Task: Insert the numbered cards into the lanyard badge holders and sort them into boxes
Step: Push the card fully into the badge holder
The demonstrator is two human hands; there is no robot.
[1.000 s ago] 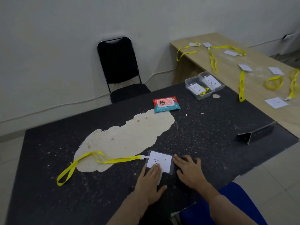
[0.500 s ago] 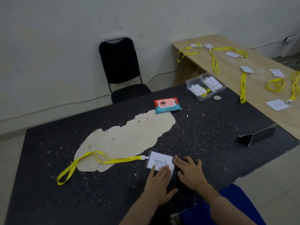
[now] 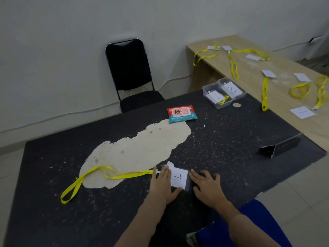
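Observation:
A clear badge holder point(image 3: 187, 184) lies flat near the front of the black table point(image 3: 222, 139), with a white card marked 1 point(image 3: 179, 178) in it. Its yellow lanyard point(image 3: 99, 176) trails off to the left. My left hand point(image 3: 162, 184) lies flat with straight fingers on the holder's left part. My right hand point(image 3: 206, 186) rests flat on the table, fingertips at the holder's right edge. Two clear boxes stand at the far right: one labelled 1 point(image 3: 216, 97) holds a yellow lanyard, the other is labelled 2 point(image 3: 232, 89).
A wooden table point(image 3: 258, 82) to the right carries several yellow lanyards and white cards. A pack of wet wipes point(image 3: 181, 114) lies mid-table beside a large pale worn patch. A black folded stand point(image 3: 281, 146) sits at the right edge. A black chair point(image 3: 131, 73) stands behind.
My left hand slid left and forward across the holder, uncovering more of the card. The holder and card have turned a little. My right hand stayed at the right edge.

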